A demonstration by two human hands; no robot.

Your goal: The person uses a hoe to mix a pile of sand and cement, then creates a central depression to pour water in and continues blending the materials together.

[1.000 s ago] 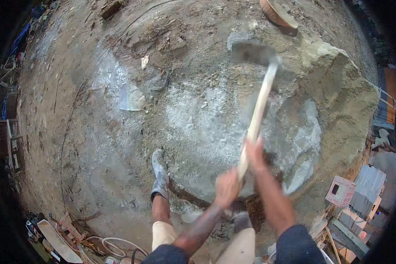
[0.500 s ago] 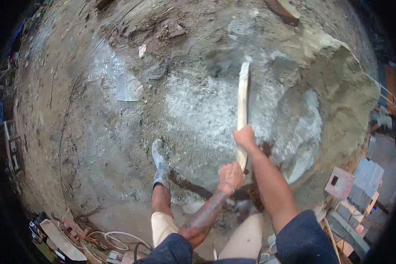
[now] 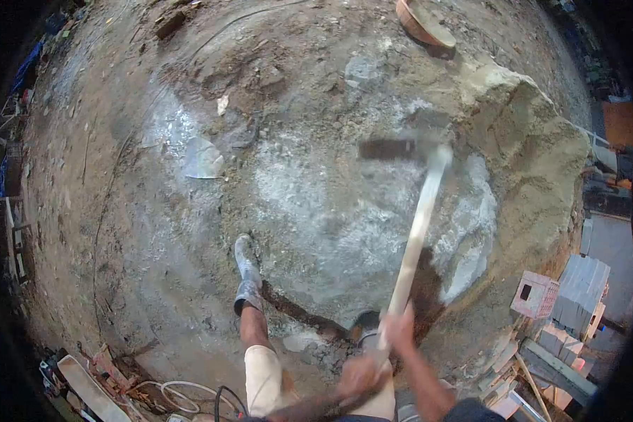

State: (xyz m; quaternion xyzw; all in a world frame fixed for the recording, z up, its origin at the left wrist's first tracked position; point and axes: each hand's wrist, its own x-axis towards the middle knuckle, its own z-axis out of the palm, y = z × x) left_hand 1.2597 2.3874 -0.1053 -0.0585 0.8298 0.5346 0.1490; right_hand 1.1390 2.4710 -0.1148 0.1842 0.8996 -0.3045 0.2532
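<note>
A hoe [image 3: 416, 246] with a pale wooden handle slants away from my body, its blurred head raised over the ground. My left hand [image 3: 362, 374] is wrapped round the lower end of the handle, close to my legs. Higher up, my right hand [image 3: 399, 328] grips the same handle; both hands are smeared by motion. Beneath the hoe spreads a patch of whitish-grey powder [image 3: 288, 176] mixed with wet sand. A sand heap [image 3: 534, 169] rises to the right of it.
My boot [image 3: 247, 271] stands at the left edge of the patch. An orange basin [image 3: 425, 24] lies beyond it. Blocks [image 3: 580, 288] and planks are stacked at lower right. A pale hose [image 3: 179, 397] coils at lower left. A torn, shiny sheet [image 3: 204, 158] lies on the ground.
Both hands have drawn back toward my body with the hoe. Its head, hidden in the powder before, is now visible and further right. The camera view has shifted slightly.
</note>
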